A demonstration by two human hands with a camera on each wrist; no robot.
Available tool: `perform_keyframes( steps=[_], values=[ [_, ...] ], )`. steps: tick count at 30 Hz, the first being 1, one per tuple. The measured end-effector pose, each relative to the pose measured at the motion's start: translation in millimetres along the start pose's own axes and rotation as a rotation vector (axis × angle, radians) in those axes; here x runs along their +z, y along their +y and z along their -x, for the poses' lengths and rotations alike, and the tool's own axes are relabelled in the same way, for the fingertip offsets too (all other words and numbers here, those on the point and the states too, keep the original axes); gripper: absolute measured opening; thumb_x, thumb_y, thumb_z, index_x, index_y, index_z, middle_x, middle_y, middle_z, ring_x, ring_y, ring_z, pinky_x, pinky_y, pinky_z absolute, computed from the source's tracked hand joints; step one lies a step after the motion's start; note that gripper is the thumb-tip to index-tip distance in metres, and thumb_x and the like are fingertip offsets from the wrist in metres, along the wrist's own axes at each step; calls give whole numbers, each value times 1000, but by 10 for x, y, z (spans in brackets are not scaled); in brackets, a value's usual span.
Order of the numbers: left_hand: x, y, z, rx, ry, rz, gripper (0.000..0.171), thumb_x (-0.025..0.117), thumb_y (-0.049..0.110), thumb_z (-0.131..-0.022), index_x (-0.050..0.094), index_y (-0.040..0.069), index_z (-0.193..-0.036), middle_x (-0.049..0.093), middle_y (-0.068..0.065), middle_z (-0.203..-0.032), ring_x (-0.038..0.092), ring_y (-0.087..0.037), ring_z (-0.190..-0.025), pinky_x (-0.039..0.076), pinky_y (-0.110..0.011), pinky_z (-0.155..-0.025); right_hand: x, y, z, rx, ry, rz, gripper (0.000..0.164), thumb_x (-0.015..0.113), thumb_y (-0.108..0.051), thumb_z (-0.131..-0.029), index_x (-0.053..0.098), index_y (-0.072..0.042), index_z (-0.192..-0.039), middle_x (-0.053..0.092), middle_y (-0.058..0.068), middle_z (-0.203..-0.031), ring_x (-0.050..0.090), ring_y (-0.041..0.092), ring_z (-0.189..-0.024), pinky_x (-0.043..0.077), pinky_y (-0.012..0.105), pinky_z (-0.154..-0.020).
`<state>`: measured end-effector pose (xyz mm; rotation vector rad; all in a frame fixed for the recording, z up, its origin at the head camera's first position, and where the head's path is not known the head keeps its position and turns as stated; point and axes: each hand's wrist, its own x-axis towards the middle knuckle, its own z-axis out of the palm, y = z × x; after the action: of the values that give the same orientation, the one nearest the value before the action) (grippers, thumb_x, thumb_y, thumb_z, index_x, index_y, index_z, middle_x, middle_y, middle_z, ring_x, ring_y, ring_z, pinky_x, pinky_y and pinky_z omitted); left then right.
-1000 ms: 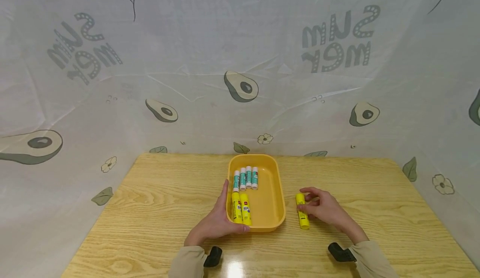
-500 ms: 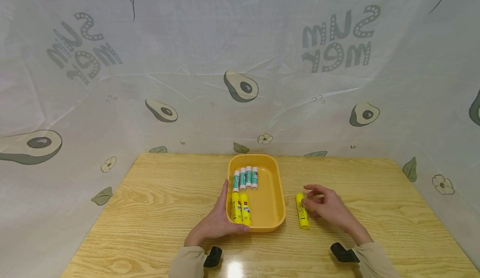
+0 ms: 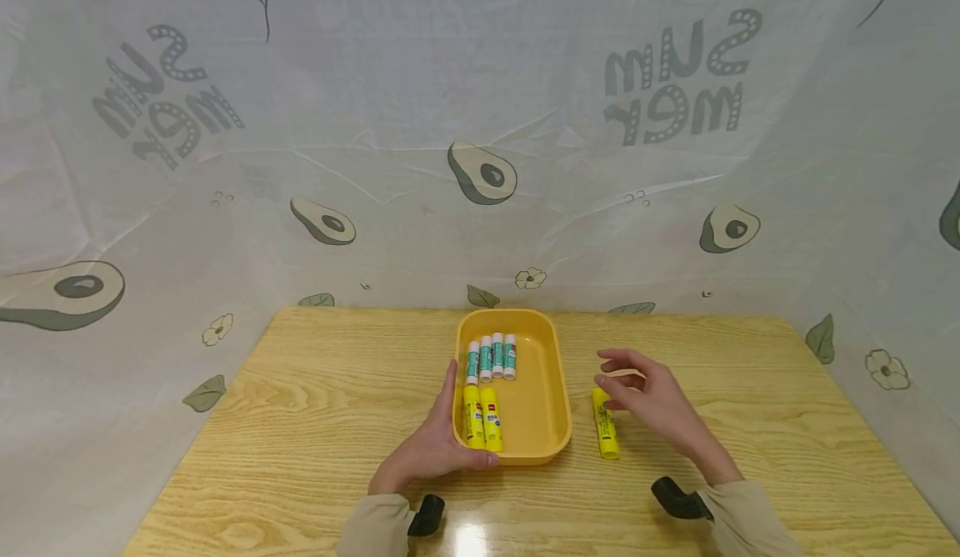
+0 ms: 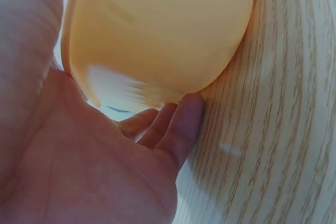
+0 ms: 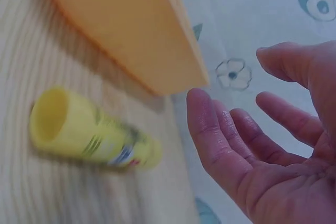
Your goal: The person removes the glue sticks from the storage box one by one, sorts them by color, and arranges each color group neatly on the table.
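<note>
In the head view my left hand point(image 3: 431, 453) grips the near left corner of an orange-yellow plastic tray point(image 3: 555, 373), thumb along the front wall and fingers along the left side. The left wrist view shows those fingertips against the tray's outer wall point(image 4: 163, 30). Inside the tray, several white-capped teal glue sticks point(image 3: 486, 359) lie at the back left, with two yellow glue sticks point(image 3: 491, 419) in front of them. A third yellow glue stick point(image 3: 606, 432) lies on the table right of the tray. Over its far end hovers my right hand point(image 3: 652, 394), fingers loosely bent around nothing.
The wood-grain table point(image 3: 322, 424) extends to both sides of the tray. A pale printed curtain point(image 3: 405, 232) stands along its back and sides. Black wrist mounts point(image 3: 678, 499) sit at the sleeves.
My right hand has let go of the loose yellow glue stick, lifted and moved away from me. The stick stays on the table. My left hand and the tray have not moved.
</note>
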<state>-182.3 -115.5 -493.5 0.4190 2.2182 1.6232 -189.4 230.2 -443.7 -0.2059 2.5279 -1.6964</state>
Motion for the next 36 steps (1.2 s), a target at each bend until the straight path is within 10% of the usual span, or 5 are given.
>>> perform_keyframes(
  steps=[11, 19, 36],
  values=[
    [-2, -26, -4, 1, -2, 11, 148, 95, 31, -71, -22, 32, -162, 4, -12, -172, 21, -33, -154, 5, -60, -128, 162, -197, -103, -34, -33, -81, 48, 68, -24, -100, 54, -4, -142, 57, 25, -130, 70, 21, -106, 63, 43, -83],
    [0, -33, -7, 11, 0, 3, 148, 95, 31, -71, -22, 31, -162, 1, -11, -173, 16, -33, -156, 4, -59, -128, 321, -240, -194, -34, -75, -166, 48, 66, -20, -101, 52, 0, -143, 54, 28, -131, 65, 44, -115, 62, 45, -85],
    [-13, -30, -8, 0, 3, -3, 146, 94, 35, -72, -20, 28, -163, 11, -12, -171, 24, -33, -153, 9, -60, -128, 677, -406, -323, -7, -132, -139, 41, 67, -15, -100, 56, -3, -137, 57, 21, -128, 66, 41, -113, 62, 46, -85]
  ],
)
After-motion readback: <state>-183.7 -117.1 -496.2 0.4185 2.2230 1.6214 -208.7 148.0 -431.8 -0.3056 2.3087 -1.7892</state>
